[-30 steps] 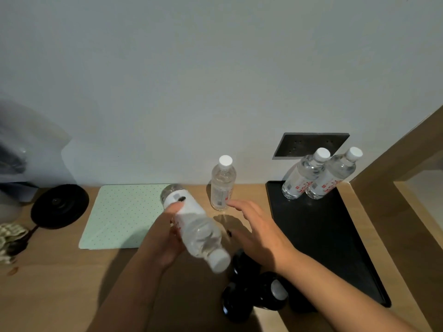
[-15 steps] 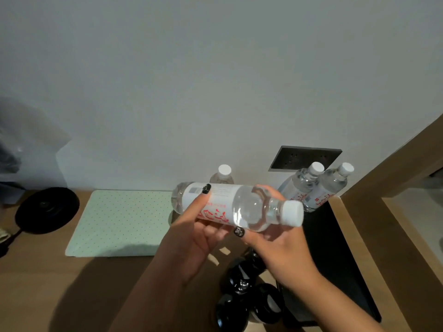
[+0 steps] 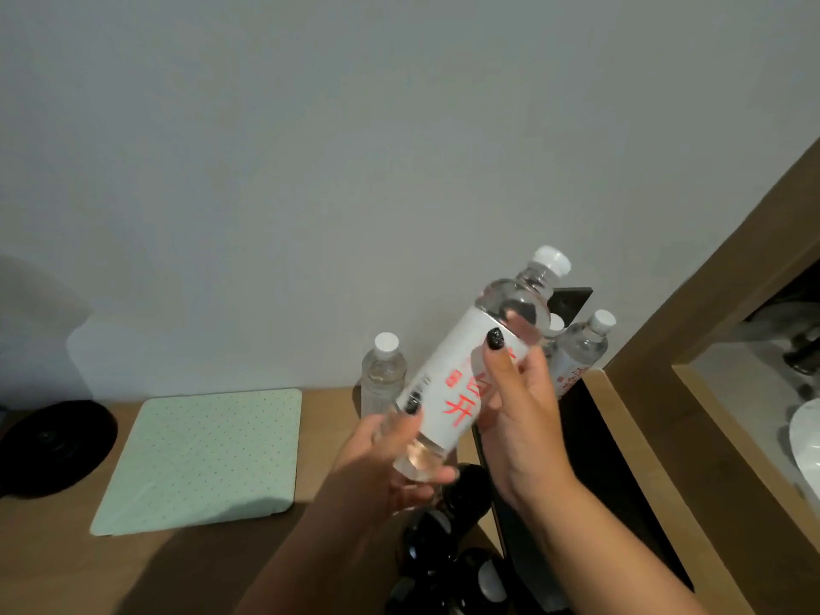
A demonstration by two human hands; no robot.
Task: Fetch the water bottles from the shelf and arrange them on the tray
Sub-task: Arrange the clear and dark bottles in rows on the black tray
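1. The held bottle (image 3: 477, 370) hangs in the air above the near-left edge of the tray (image 3: 621, 503). It is tilted, with its white cap up and to the far right and its base down and to the near left.
2. The left hand (image 3: 381, 463) cups the base from below, its fingers curled round the clear bottom end.
3. The right hand (image 3: 517, 419) grips the labelled middle from the right side; its thumb lies across the label and its fingers wrap behind.
4. The tray lies to the right of and below both hands, so the right hand is the nearer one to carry the bottle across. The long axis already leans toward the tray's far end and, I judge, needs only to be stood upright.
5. At the tray's far end stands a tray bottle (image 3: 581, 352), and a second cap shows just behind the held one. That second bottle is mostly hidden, so I cannot tell how close the two stand.
6. A spare bottle (image 3: 384, 375) stands upright on the counter (image 3: 66, 561) left of the tray, not yet moved.
7. Left again lies a green mat (image 3: 204, 459), then a black disc (image 3: 53, 446). Dark bottles (image 3: 448, 539) sit near, below the hands.
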